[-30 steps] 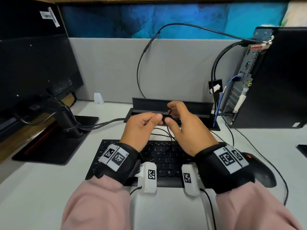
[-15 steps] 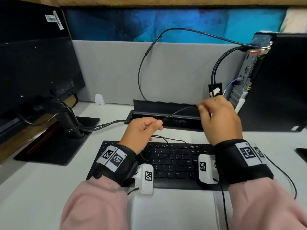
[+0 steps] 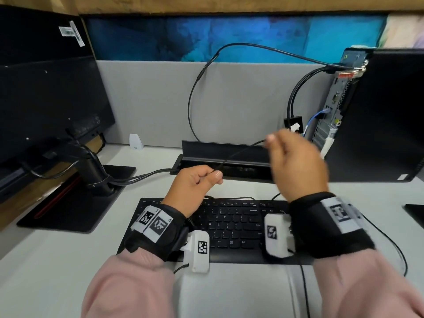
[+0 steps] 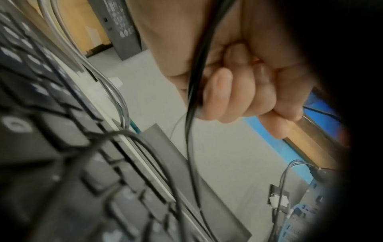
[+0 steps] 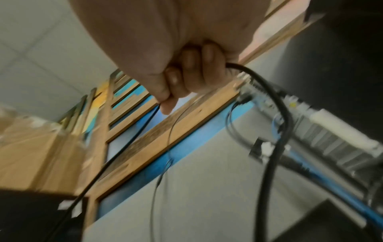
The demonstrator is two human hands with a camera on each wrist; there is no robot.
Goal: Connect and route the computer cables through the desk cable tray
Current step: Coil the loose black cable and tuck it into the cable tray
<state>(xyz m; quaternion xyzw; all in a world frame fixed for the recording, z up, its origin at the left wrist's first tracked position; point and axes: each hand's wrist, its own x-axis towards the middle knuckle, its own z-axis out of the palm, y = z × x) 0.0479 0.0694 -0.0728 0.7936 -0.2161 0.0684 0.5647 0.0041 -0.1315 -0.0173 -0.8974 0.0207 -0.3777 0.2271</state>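
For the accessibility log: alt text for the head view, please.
Two hands stretch a thin black cable above a keyboard: the left hand grips one end low, the right hand pinches it higher. Behind them sits an open cable tray, with a computer tower at right.

Pale grey desk top (image 3: 68,267), smooth, backed by a grey fabric partition. Directly on it: flat black monitor base plate (image 3: 78,198) at left with its black post; black low-profile keyboard (image 3: 231,226) at centre front; black tower computer (image 3: 376,125) standing upright at right; small white plastic clip (image 3: 135,141) against the partition. Black rectangular cable tray (image 3: 229,154) set into the desk behind the keyboard, lid raised. Thin black cables trail across the surface
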